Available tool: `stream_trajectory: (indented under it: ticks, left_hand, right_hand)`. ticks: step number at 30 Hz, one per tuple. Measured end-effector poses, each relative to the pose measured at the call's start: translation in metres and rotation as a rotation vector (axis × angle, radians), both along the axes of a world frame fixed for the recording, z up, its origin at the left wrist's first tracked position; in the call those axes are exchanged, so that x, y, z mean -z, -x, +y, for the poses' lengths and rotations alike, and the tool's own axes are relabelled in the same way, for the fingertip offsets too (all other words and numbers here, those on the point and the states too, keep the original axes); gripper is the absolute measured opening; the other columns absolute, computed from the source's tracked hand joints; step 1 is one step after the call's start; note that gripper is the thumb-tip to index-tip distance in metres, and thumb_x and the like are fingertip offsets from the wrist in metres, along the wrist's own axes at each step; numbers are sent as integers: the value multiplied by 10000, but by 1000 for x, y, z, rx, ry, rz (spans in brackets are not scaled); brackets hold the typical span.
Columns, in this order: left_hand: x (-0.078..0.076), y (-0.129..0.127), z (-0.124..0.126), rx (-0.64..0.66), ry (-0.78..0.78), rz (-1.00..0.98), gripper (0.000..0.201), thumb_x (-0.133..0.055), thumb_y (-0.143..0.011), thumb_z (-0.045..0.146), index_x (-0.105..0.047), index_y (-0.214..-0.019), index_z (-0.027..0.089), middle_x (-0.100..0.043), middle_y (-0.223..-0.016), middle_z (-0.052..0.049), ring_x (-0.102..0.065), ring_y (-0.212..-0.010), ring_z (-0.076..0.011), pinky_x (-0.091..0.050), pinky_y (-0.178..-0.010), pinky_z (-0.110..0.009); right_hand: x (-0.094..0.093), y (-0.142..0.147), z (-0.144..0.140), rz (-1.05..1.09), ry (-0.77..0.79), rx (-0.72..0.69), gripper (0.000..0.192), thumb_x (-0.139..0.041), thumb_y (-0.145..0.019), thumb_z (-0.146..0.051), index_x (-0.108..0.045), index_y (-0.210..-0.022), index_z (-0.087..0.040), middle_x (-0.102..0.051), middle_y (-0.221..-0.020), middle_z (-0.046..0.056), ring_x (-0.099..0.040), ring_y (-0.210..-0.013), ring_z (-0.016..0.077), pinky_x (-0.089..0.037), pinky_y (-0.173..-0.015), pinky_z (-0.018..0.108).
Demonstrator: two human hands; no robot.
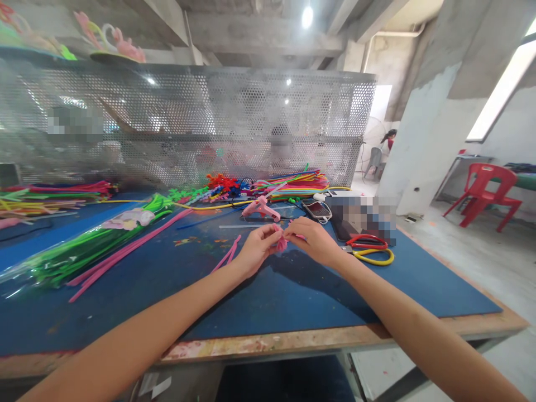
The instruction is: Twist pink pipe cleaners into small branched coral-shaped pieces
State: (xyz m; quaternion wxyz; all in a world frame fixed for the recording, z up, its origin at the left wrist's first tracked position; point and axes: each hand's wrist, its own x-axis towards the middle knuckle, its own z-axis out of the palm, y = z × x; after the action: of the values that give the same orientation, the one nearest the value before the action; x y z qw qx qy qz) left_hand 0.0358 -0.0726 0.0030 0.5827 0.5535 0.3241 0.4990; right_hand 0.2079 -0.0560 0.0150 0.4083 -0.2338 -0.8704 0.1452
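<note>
A blue-covered worktable (138, 290) stands in a bare concrete workshop, backed by a perforated metal screen (209, 117). Over the middle of the table, both hands meet around a small pink pipe-cleaner piece (281, 240), fuzzy and bunched into a tight cluster. The left hand (256, 248) pinches its left side with curled fingers; the right hand (314, 241) pinches the right side, fingertips close together. Both forearms reach in from the near edge. A loose pink pipe cleaner (228, 257) lies just beside the left wrist. A pink glue gun (262, 207) rests behind the hands, red-and-yellow scissors (371, 248) lie near the right hand, and bundled green pipe cleaners (84, 251) lie at left.
</note>
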Motion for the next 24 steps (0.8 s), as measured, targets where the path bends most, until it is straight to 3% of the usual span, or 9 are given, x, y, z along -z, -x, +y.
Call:
stream_trajectory:
  ticks: [5,9,15,20,24]
  left_hand:
    - [-6,1,2,-3,-70,108,249,-697,-675,323,-552,-746,133,-572,-630,17,-533,-570,-84,-431,-580,-204]
    - [-7,0,1,-10,-47,46,263,-714,-650,333,-559,-731,137,-570,-625,25,-536,-579,-84,-439,-593,-210]
    - [-2,1,1,-80,12,22,263,-747,-597,333,-600,-686,134,-576,-595,20,-527,-548,-85,-446,-579,-223]
    - [0,3,4,-95,-30,87,248,-711,-643,349,-625,-716,128,-584,-571,10,-499,-509,-78,-396,-522,-204]
    - [2,3,5,-56,-26,108,230,-718,-642,336,-629,-691,130,-582,-567,15,-518,-519,-82,-410,-545,-212]
  right_hand:
    - [0,-1,5,183,334,71,158,-606,-738,-332,-657,-743,-182,-630,-696,17,-528,-611,139,-403,-593,263]
    - [1,-5,10,221,473,-12,194,-618,-709,-361,-685,-749,-183,-649,-712,13,-553,-642,147,-414,-614,269]
    - [11,3,6,138,343,-29,173,-588,-749,-337,-693,-738,-200,-643,-700,20,-531,-618,144,-390,-586,263]
    - [17,6,5,148,76,90,123,-579,-780,-285,-691,-767,-235,-658,-757,39,-544,-696,170,-394,-677,299]
    - [18,4,7,125,24,125,95,-596,-780,-283,-680,-776,-238,-650,-753,43,-538,-705,176,-395,-678,308]
